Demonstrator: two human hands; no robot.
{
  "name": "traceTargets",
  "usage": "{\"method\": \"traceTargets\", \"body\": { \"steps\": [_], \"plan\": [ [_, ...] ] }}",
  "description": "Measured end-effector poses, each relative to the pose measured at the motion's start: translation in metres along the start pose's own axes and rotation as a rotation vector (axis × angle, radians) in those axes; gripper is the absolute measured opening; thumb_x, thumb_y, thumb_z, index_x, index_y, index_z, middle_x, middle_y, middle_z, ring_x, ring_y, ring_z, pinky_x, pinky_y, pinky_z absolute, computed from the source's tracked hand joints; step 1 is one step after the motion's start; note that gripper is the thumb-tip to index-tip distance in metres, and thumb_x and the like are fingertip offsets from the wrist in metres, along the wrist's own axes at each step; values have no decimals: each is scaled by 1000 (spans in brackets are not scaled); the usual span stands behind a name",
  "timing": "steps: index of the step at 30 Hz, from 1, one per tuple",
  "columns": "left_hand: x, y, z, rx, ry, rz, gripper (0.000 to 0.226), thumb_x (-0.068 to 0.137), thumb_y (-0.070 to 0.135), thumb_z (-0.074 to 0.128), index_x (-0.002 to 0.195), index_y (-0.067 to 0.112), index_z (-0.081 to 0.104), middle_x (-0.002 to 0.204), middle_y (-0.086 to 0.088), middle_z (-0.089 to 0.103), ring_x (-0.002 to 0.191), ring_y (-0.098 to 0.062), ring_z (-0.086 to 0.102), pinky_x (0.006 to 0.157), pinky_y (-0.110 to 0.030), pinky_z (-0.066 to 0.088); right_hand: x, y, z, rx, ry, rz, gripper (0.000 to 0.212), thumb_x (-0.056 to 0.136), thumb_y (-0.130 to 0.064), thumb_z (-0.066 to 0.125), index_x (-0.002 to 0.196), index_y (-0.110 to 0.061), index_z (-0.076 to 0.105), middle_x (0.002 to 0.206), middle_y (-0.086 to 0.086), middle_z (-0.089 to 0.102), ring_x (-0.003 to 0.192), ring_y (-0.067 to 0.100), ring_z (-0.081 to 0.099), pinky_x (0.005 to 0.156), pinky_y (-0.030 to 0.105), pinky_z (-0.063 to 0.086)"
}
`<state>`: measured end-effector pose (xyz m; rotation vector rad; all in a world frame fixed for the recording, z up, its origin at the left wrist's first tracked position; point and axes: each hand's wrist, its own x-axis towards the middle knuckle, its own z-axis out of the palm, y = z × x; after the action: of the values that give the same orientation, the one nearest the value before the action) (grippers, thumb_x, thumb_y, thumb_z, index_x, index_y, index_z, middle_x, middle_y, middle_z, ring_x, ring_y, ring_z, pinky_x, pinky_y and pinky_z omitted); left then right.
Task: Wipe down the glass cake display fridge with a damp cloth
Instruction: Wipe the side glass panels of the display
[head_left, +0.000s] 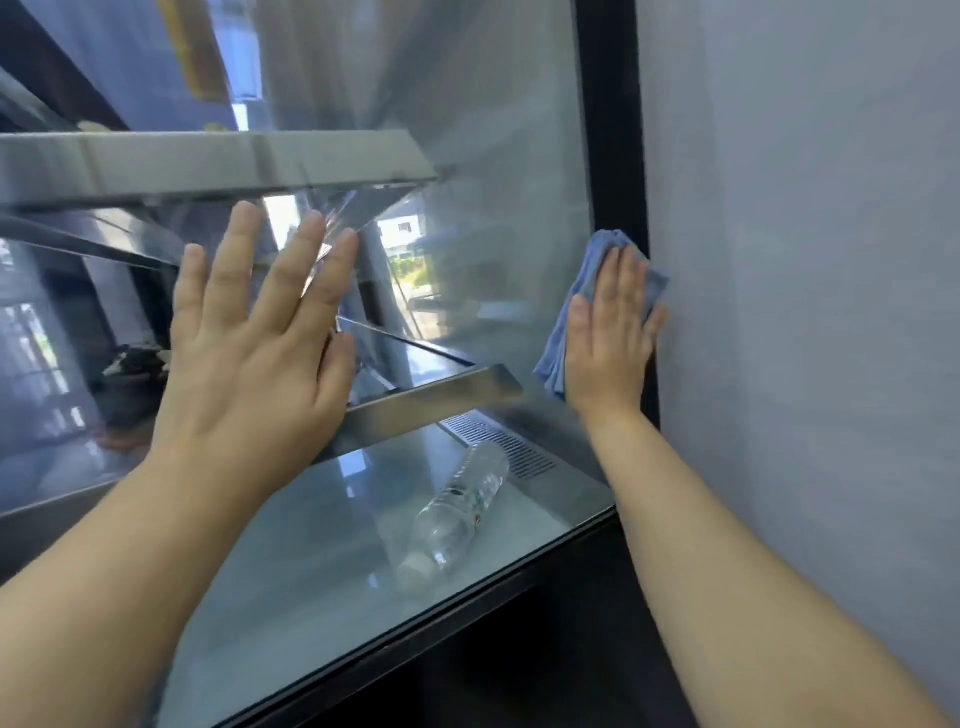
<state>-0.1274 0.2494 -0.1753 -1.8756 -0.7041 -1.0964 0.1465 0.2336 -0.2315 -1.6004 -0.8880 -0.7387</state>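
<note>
The glass front of the cake display fridge (493, 156) fills the view, with a black frame (613, 130) down its right side. My right hand (610, 332) lies flat with straight fingers and presses a folded blue cloth (556, 343) against the glass beside that frame. My left hand (254, 332) is spread flat on the glass further left, fingers straight and pointing up. It holds nothing.
Behind the glass are two metal shelves (208, 161) (436, 400) and a clear plastic water bottle (457, 514) lying on the fridge floor near a vent grille (509, 447). A grey wall (805, 312) stands right of the frame. Dark cabinet base (519, 649) below.
</note>
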Motion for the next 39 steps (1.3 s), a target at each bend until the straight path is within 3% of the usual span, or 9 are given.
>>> {"method": "traceTargets", "body": {
  "steps": [3, 7, 9, 15, 21, 27, 33, 36, 39],
  "plan": [
    [-33, -16, -13, 3, -26, -85, 58, 90, 28, 43, 145, 15, 31, 152, -5, 28, 142, -34, 12, 111, -58, 7, -16, -73, 7, 82, 58, 181, 63, 98, -44, 13, 150, -8, 10, 159, 9, 8, 147, 23, 4, 116, 54, 2],
    [-63, -22, -19, 62, -22, -142, 57, 91, 30, 45, 144, 17, 30, 154, -4, 25, 143, -32, 11, 112, -57, 4, -99, -132, 9, 32, -28, -575, 57, 101, -39, 14, 146, -8, 30, 153, 12, 30, 143, 25, 20, 116, 51, 11],
    [-67, -28, -24, 63, -9, -142, 57, 90, 29, 46, 144, 17, 32, 154, -4, 25, 143, -33, 12, 112, -56, 4, -90, -106, 6, -35, -85, -698, 55, 101, -38, 12, 146, -10, 31, 152, 10, 32, 143, 19, 18, 115, 48, 10],
    [-106, -63, -39, 93, 37, -229, 51, 90, 25, 48, 139, 15, 40, 152, -8, 26, 141, -35, 14, 110, -61, 10, -64, -173, 11, 78, 118, -24, 63, 97, -43, 16, 149, -8, 21, 156, 11, 19, 145, 26, 15, 116, 51, 9],
    [-134, -87, -57, 118, -11, -310, 53, 89, 29, 47, 140, 17, 38, 152, -6, 27, 141, -34, 15, 111, -59, 8, -108, -165, 8, -42, -58, -836, 54, 100, -41, 27, 146, -13, 30, 152, 9, 33, 142, 23, 24, 116, 49, 13],
    [-178, -115, -76, 125, -92, -459, 57, 88, 27, 44, 143, 18, 33, 154, -4, 24, 143, -30, 12, 111, -57, 7, -110, -229, 13, 52, 67, -247, 61, 99, -43, 18, 149, -8, 19, 156, 13, 19, 145, 28, 15, 117, 52, 7],
    [-178, -125, -77, 115, -119, -418, 59, 87, 29, 48, 143, 20, 33, 153, -2, 26, 142, -29, 16, 108, -55, 17, -166, -209, 20, -46, -102, -1144, 55, 101, -42, 27, 149, -17, 19, 157, 4, 22, 145, 19, 14, 117, 48, 7],
    [-190, -135, -83, 102, -100, -376, 57, 88, 26, 48, 143, 19, 35, 153, -2, 27, 142, -28, 16, 111, -51, 15, -135, -189, 20, -103, -84, -822, 57, 101, -41, 19, 150, -16, 8, 159, 7, 9, 146, 19, 0, 117, 46, -2],
    [-211, -141, -86, 124, -105, -457, 58, 88, 24, 47, 145, 20, 32, 153, -1, 25, 143, -27, 14, 112, -48, 7, -149, -247, 18, -13, 71, -299, 60, 100, -41, 20, 148, -6, 21, 155, 15, 23, 144, 30, 17, 116, 54, 11]
  ]
}}
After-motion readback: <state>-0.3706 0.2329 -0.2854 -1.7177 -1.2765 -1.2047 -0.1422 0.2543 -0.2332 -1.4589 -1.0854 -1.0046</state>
